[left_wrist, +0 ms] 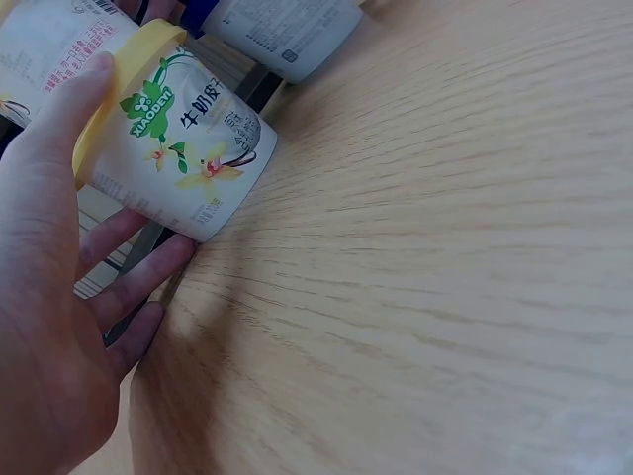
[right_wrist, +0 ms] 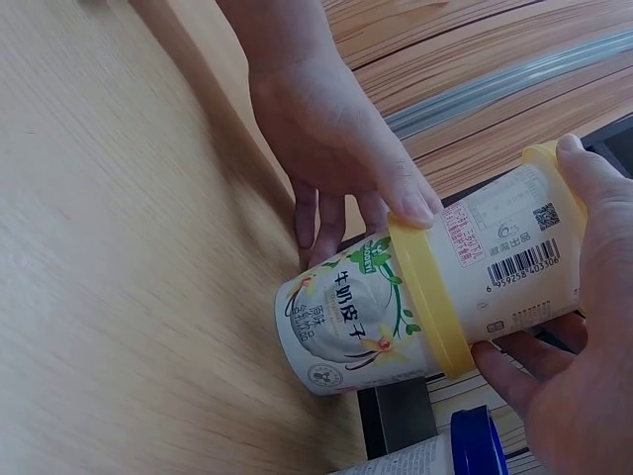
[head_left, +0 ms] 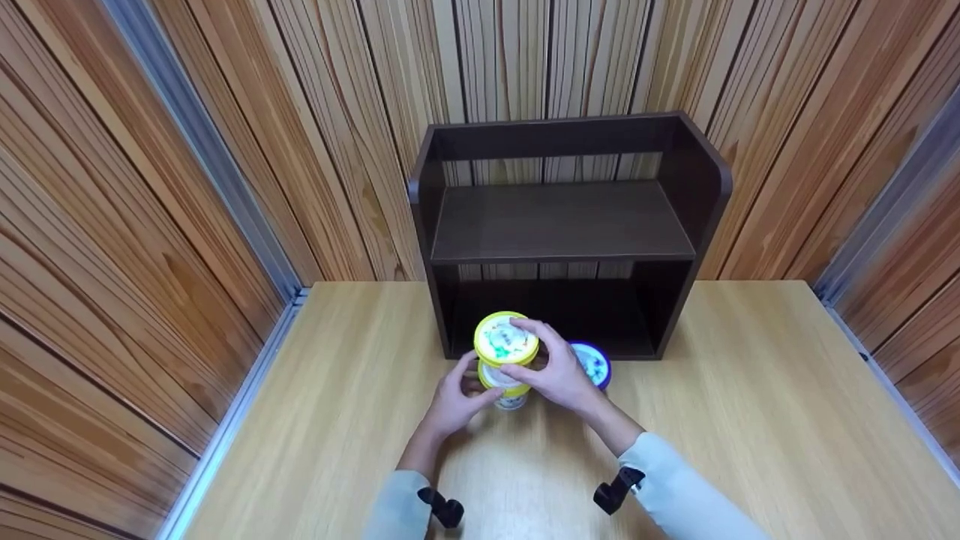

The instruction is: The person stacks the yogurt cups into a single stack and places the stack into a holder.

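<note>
Two white tubs with yellow lids stand one on top of the other in front of the shelf. The upper tub [head_left: 504, 339] is gripped near its lid by my right hand [head_left: 559, 373], thumb and fingers spread across it. The lower tub [left_wrist: 188, 143] stands on the table, printed with flowers and green leaves. My left hand [head_left: 453, 401] holds this lower tub around its yellow lid [right_wrist: 435, 297], the thumb on the near side. A blue-lidded tub [head_left: 592, 364] stands just right of the stack, partly behind my right hand.
A dark brown two-level shelf [head_left: 562, 221] stands at the back of the wooden table [head_left: 337, 420]. Wood-panelled walls [head_left: 360, 135] close in the back and both sides, with metal strips [head_left: 240, 405] along the table's side edges.
</note>
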The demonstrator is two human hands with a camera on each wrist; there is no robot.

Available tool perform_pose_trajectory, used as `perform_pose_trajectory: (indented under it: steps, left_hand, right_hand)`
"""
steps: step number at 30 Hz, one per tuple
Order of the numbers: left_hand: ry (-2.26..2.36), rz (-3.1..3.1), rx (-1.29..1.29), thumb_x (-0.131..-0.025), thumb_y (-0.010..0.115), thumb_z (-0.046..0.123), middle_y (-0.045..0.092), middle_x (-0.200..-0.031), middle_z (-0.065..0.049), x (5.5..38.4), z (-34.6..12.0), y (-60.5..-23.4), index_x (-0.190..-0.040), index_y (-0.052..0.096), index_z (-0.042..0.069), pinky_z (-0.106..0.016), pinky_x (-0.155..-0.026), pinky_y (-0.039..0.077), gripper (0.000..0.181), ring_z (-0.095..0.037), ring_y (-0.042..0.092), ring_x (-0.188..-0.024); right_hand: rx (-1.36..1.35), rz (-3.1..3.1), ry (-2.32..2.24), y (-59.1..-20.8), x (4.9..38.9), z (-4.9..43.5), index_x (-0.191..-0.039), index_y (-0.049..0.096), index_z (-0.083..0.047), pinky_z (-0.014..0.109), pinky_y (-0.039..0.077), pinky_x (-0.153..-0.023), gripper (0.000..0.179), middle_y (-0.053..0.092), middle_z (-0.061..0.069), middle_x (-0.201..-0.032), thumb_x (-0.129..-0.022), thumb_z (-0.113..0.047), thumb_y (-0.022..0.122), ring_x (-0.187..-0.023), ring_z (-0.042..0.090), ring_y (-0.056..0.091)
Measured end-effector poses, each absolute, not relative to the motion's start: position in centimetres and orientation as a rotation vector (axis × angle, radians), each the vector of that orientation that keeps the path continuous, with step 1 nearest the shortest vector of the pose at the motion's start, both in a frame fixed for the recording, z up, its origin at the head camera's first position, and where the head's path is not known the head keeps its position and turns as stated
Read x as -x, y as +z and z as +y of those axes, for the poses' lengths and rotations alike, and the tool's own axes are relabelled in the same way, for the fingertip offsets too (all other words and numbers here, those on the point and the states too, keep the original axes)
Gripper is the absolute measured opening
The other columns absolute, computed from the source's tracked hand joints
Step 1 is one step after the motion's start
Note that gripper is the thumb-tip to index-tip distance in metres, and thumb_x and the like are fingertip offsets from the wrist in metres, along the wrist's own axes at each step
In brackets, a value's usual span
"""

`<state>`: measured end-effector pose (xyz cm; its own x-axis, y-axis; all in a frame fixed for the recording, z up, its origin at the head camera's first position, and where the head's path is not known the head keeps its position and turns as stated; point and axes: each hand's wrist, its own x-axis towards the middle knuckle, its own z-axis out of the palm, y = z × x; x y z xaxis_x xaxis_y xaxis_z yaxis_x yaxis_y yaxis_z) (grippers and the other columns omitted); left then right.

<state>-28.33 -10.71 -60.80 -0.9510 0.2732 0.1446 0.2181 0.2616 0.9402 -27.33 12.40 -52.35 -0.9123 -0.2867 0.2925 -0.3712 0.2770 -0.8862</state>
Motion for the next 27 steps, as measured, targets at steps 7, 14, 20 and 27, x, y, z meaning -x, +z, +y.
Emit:
perform_pose_trajectory:
  steps: [7,14,20,27]
  left_hand:
    - [1.829,2.434,-0.469,-0.103,0.085,0.023,0.069,-0.139,-0.021,28.3,-10.7,-60.8,-0.166,0.049,0.010,-0.040,-0.104,0.063,0.074,-0.032,0.075,-0.119]
    - [1.830,2.427,-0.444,-0.103,0.084,0.026,0.069,-0.141,-0.020,28.1,-10.7,-60.7,-0.168,0.048,0.013,-0.053,-0.110,0.062,0.075,-0.031,0.073,-0.121]
    - [1.831,2.436,-0.447,-0.103,0.085,0.024,0.069,-0.140,-0.021,28.1,-10.7,-60.7,-0.168,0.048,0.011,-0.055,-0.112,0.061,0.076,-0.032,0.073,-0.121]
    - [1.822,2.436,-0.438,-0.103,0.084,0.025,0.068,-0.142,-0.020,28.1,-10.8,-60.8,-0.169,0.047,0.013,-0.052,-0.111,0.061,0.077,-0.030,0.072,-0.121]
  right_hand:
    - [-0.654,-2.417,1.791,-52.3,27.4,12.9,-0.163,0.054,-0.006,0.040,0.060,-0.115,0.080,0.059,0.022,-0.157,-0.094,-0.016,0.093,-0.141,0.038,0.065]
    - [-0.629,-2.382,1.865,-51.9,27.3,14.0,-0.165,0.051,-0.006,0.048,0.061,-0.116,0.084,0.056,0.022,-0.163,-0.093,-0.012,0.094,-0.144,0.043,0.065]
    - [-0.630,-2.370,1.767,-51.5,27.4,15.1,-0.160,0.057,-0.004,0.065,0.062,-0.111,0.081,0.057,0.024,-0.165,-0.090,-0.010,0.096,-0.146,0.050,0.065]
    - [-0.609,-2.385,1.655,-51.8,27.4,16.7,-0.158,0.060,-0.005,0.067,0.061,-0.111,0.077,0.060,0.022,-0.164,-0.090,-0.010,0.096,-0.146,0.051,0.064]
